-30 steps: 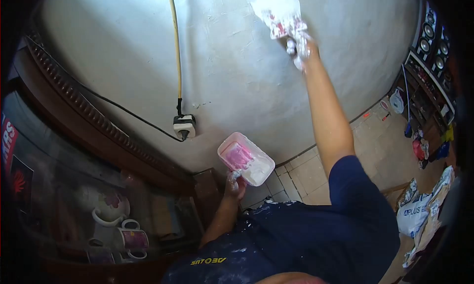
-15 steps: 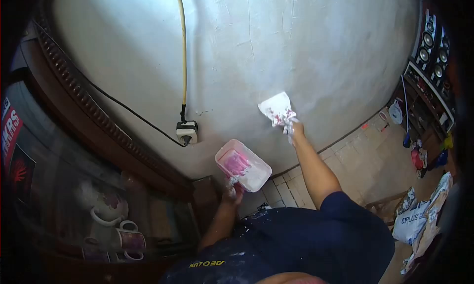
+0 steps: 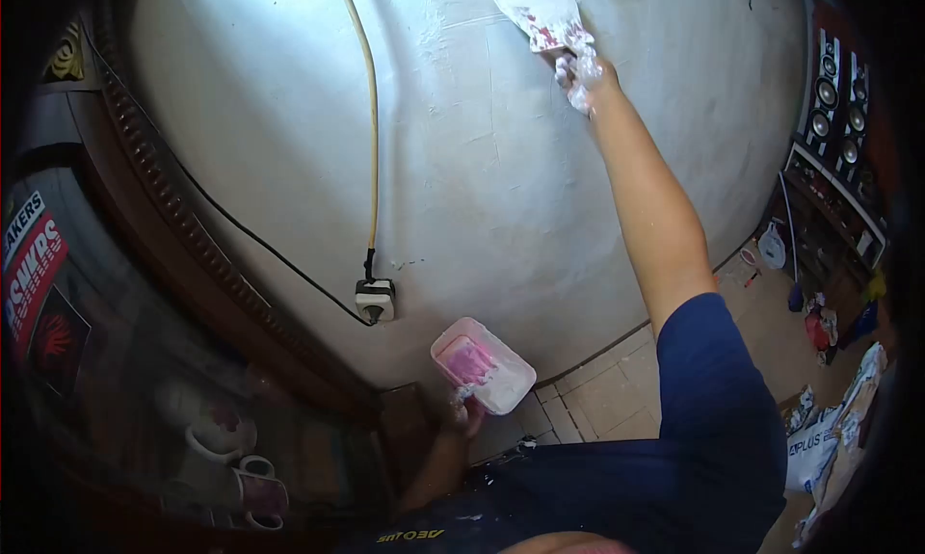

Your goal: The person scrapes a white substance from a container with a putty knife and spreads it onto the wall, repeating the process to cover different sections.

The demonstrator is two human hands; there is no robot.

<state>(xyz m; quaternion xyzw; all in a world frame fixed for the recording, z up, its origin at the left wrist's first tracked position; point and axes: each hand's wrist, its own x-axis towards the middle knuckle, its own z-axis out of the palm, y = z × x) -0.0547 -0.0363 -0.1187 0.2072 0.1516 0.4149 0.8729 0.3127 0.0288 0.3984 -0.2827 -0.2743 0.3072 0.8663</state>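
Observation:
My right hand (image 3: 590, 80), smeared with white paste, reaches high and grips a wide putty knife (image 3: 542, 16). Its blade, with white paste and reddish patches on it, lies against or very close to the grey-white wall (image 3: 501, 188). Lower down, my left hand (image 3: 468, 417) is closed on the near-left edge of a rectangular plastic tub (image 3: 511, 379). Pink shows inside one end of the tub and white paste in the other. Some of the left fingers are hidden beneath the tub.
A socket box (image 3: 375, 301) with a black cable and a yellowish conduit (image 3: 372, 149) is on the wall. A dark wooden cabinet (image 3: 231, 275) with mugs behind glass stands left. Speakers (image 3: 827, 92), a shelf and a white bag (image 3: 814, 450) are at right, above tiled floor (image 3: 607, 400).
My right hand has swept the putty knife up the wall, and that arm is stretched further. The tub sits slightly lower in view, still in my left hand; the view has shifted a little.

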